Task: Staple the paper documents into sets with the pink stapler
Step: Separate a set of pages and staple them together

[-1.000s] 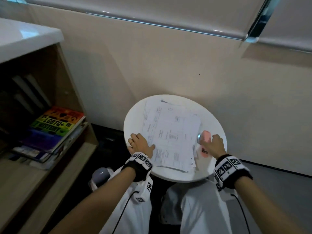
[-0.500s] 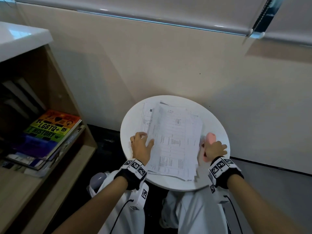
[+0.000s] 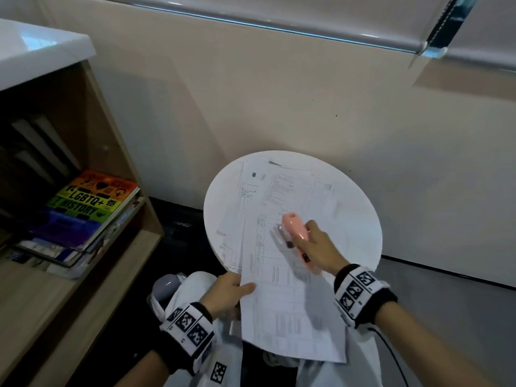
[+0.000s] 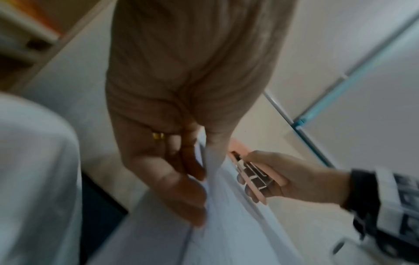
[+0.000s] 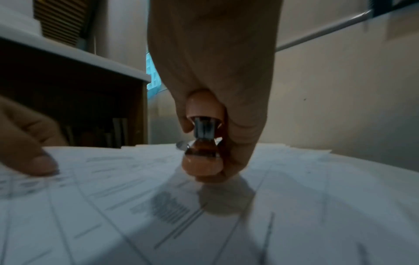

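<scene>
A set of printed paper sheets (image 3: 282,297) hangs off the near edge of the round white table (image 3: 360,219), over my lap. My left hand (image 3: 229,293) pinches its left edge, thumb on top; the left wrist view shows this pinch on the sheets (image 4: 213,181) by the left hand (image 4: 181,170). My right hand (image 3: 315,247) grips the pink stapler (image 3: 296,233) just above the sheets, its nose pointing far-left. In the right wrist view the stapler (image 5: 202,143) is seen from its back end in my right hand (image 5: 217,107), hovering over the paper (image 5: 204,224). More printed sheets (image 3: 268,188) lie spread on the table.
A wooden shelf unit (image 3: 92,141) with a white top stands at the left, holding a stack of books with a rainbow cover (image 3: 92,202). A beige wall (image 3: 279,93) runs behind the table. My white-trousered legs (image 3: 223,364) are under the table's near edge.
My left hand has pulled a set of sheets toward me, off the table's near edge. My right hand has lifted the stapler from the table's right side and brought it left over the sheets.
</scene>
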Demonstrator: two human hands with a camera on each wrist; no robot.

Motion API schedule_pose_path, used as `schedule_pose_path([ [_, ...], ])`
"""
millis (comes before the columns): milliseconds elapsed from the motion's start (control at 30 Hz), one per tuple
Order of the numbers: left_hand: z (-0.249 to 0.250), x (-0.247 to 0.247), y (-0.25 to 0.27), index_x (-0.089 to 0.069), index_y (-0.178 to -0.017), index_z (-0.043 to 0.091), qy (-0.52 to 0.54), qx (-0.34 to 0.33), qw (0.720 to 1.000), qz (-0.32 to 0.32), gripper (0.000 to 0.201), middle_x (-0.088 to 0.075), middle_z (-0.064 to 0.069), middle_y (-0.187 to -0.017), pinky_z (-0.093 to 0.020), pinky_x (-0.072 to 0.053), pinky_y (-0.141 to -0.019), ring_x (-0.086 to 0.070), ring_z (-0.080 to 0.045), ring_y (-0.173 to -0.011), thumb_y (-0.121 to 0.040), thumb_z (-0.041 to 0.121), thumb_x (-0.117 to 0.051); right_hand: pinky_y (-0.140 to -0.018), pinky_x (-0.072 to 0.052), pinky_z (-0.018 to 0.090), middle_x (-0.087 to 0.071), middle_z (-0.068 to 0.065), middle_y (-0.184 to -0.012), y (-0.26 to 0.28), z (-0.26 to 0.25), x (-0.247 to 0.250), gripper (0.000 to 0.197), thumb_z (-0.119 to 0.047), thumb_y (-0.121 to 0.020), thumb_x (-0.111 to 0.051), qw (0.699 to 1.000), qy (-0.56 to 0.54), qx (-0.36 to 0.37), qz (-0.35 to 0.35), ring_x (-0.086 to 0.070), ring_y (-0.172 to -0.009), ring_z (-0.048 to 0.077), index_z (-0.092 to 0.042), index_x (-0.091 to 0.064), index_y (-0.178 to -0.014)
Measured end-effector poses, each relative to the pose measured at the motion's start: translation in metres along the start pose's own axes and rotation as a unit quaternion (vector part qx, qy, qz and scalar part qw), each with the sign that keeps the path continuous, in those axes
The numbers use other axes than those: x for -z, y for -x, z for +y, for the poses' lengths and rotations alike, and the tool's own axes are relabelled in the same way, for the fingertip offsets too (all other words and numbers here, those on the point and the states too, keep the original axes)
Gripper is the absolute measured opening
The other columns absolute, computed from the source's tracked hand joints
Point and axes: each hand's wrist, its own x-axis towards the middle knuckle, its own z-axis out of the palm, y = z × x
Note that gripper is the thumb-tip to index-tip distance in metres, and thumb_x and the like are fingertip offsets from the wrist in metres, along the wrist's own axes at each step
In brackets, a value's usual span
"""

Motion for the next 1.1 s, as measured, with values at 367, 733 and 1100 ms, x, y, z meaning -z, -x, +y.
schedule_pose_path([
  [367, 0.057, 0.013, -0.076, -0.033, -0.144, 0.011, -0.515, -0.187, 0.832, 0.086, 0.056, -0.019, 0.002, -0.156, -0.031, -0.024, -0.114, -0.015, -0.018, -0.144, -0.094, 0.029, -0.053, -0.050, -0.038, 0.025, -0.055, 0.014, -0.106, -0.028, 0.020, -0.038, 0.031, -0.036, -0.096, -0.049, 0.996, 0.060, -0.068, 0.023, -0.051, -0.065, 0.017, -0.012, -0.033, -0.107],
  [733, 0.063, 0.008, -0.116, -0.006, -0.152, 0.018, -0.613, -0.150, 0.774, -0.051, 0.092, 0.003, 0.006, -0.160, -0.042, -0.016, -0.118, -0.002, -0.022, -0.148, -0.085, 0.038, -0.065, -0.070, -0.050, 0.039, -0.060, 0.019, -0.113, -0.046, 0.010, -0.040, 0.049, -0.036, -0.101, -0.037, 0.983, 0.134, -0.078, 0.102, -0.062, -0.096, 0.036, -0.011, -0.026, -0.141],
  [1100, 0.066, 0.009, -0.115, -0.015, -0.151, 0.017, -0.585, -0.156, 0.795, -0.043, 0.090, -0.002, 0.008, -0.160, -0.042, -0.020, -0.117, -0.004, -0.020, -0.148, -0.082, 0.035, -0.070, -0.070, -0.041, 0.033, -0.058, 0.018, -0.118, -0.058, 0.003, -0.057, 0.063, -0.025, -0.098, -0.044, 0.965, 0.147, -0.155, 0.150, -0.061, -0.101, 0.033, -0.013, -0.010, -0.150],
])
